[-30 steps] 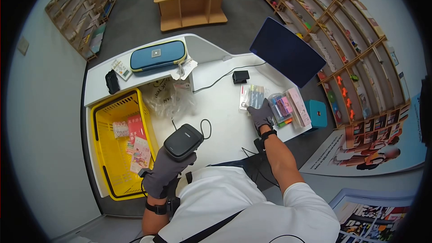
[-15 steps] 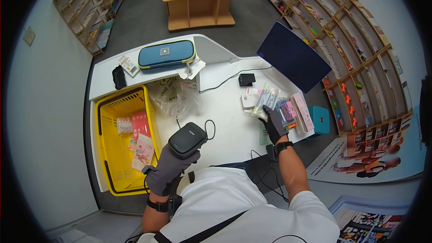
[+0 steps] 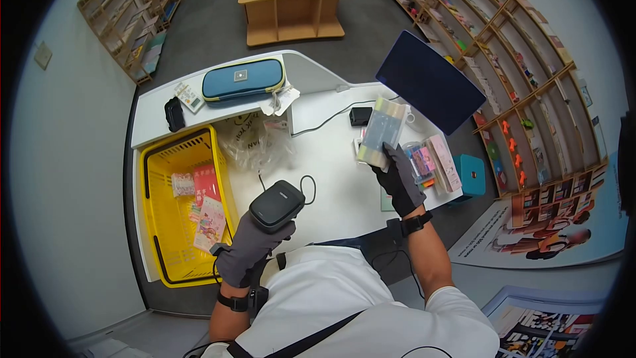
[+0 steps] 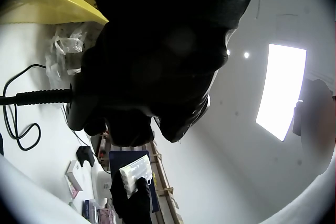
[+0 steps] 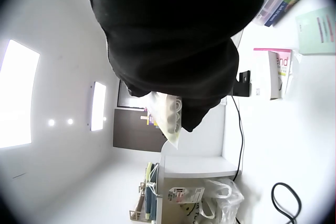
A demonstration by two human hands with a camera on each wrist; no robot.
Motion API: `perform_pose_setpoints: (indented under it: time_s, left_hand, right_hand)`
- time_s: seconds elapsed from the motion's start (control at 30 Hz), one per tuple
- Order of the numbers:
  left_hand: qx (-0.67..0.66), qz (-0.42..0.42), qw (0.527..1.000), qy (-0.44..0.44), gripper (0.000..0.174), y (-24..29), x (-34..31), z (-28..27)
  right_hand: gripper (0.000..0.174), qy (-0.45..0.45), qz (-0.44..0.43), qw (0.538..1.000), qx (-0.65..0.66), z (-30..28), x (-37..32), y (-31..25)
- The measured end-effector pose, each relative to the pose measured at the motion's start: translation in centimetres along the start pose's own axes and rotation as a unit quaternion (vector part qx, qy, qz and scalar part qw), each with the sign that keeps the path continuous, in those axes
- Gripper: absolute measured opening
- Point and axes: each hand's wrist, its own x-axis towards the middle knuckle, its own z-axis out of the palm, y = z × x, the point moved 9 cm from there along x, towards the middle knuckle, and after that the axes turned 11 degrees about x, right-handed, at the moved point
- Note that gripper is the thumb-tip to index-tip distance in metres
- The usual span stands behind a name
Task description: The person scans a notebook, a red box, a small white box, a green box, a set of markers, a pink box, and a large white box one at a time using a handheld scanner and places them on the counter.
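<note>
My gloved left hand (image 3: 255, 248) grips a black corded handheld scanner (image 3: 277, 205), head up, beside the yellow basket. In my gloved right hand (image 3: 401, 182) is a clear packet of pens (image 3: 383, 129), pinched by its near end. The packet is raised over the right part of the counter, its far end close to the monitor in the head view. A small white box (image 5: 266, 79) and a pink-edged packet (image 5: 285, 64) lie below it. To the right of that hand sit a clear case with colourful contents (image 3: 419, 158) and a long pink box (image 3: 442, 162).
The yellow basket (image 3: 218, 179) holds red and pink packets. Behind it are a crumpled plastic bag (image 3: 265, 146) and a blue pencil case (image 3: 242, 81) on the ledge. A monitor (image 3: 430, 83), a black block (image 3: 360, 117) and a teal box (image 3: 469, 176) stand on the right.
My right hand has picked the packet of pens up off the counter and lifted it, uncovering the white box and a green item. The left hand keeps holding the scanner.
</note>
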Motion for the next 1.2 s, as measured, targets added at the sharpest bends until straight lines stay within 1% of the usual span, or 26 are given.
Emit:
perform_pose_setpoints:
  time_s: [0.03,0.07,0.13,0.17,0.33,0.43,0.47,0.57,0.6,0.63,0.7,0.73,0.83,0.87,0.97,1.13,1.2]
  left_hand:
    - [0.002,0.003,1.0,0.002,0.03,0.1,0.0,0.0]
    - [0.002,0.003,1.0,0.004,0.03,0.2,-0.1,0.0]
    - [-0.007,-0.002,1.0,0.004,0.03,0.5,-0.3,0.1]
    - [-0.012,-0.005,1.0,0.005,0.03,0.7,-0.4,0.1]
    - [0.002,-0.007,1.0,0.014,0.03,1.2,-0.6,0.0]
    - [0.019,-0.003,1.0,0.008,0.029,1.1,-0.5,0.1]
    - [0.018,-0.003,1.0,0.009,0.029,1.2,-0.5,0.1]
    - [0.03,-0.008,1.0,0.003,0.029,1.4,-0.5,0.1]
    - [0.029,-0.009,1.0,0.005,0.029,1.4,-0.4,0.0]
    - [0.031,-0.003,1.0,0.002,0.028,1.5,-0.4,0.0]
    - [0.035,0.006,0.999,-0.002,0.028,1.6,-0.4,0.0]
    - [0.033,0.006,0.999,0.0,0.028,1.6,-0.4,0.0]
    - [0.035,0.02,0.999,-0.005,0.026,1.8,-0.3,0.2]
    - [0.033,0.02,0.999,-0.003,0.026,1.8,-0.3,0.2]
    - [0.066,0.038,0.997,-0.001,0.025,2.2,-0.3,0.2]
    - [0.051,0.035,0.998,0.005,0.024,2.4,-0.5,0.0]
    - [0.059,0.034,0.998,0.003,0.024,2.3,-0.5,-0.1]
  right_hand:
    - [0.057,0.007,0.058,0.984,0.171,1.1,0.3,0.0]
    - [0.057,0.005,0.059,0.983,0.171,2.3,0.4,-1.5]
    - [0.055,0.02,0.082,0.955,0.286,4.5,0.7,-4.0]
    - [0.055,0.028,0.094,0.935,0.341,5.1,0.8,-4.3]
    - [0.051,0.021,0.087,0.956,0.278,6.6,1.5,-4.2]
    - [0.05,-0.002,0.131,0.925,0.356,8.2,0.5,-4.9]
    - [0.05,-0.004,0.132,0.925,0.356,8.2,0.4,-4.6]
    - [0.05,-0.045,0.182,0.876,0.445,9.5,-0.1,-3.3]
    - [0.05,-0.047,0.183,0.875,0.445,9.7,0.1,-3.3]
    - [0.052,-0.108,0.174,0.845,0.494,11.0,0.1,-4.1]
    - [0.058,-0.226,0.153,0.766,0.583,13.3,-0.2,-5.8]
    - [0.058,-0.227,0.155,0.765,0.582,13.8,-0.2,-5.4]
    - [0.066,-0.324,0.158,0.61,0.706,16.2,-1.1,-5.8]
    - [0.066,-0.325,0.16,0.61,0.705,16.5,-1.2,-5.4]
    - [0.07,-0.374,0.174,0.526,0.744,17.8,-2.1,-6.3]
    - [0.065,-0.363,0.208,0.533,0.735,18.0,-2.7,-5.0]
    - [0.059,-0.265,0.2,0.619,0.712,17.1,-2.0,-3.2]
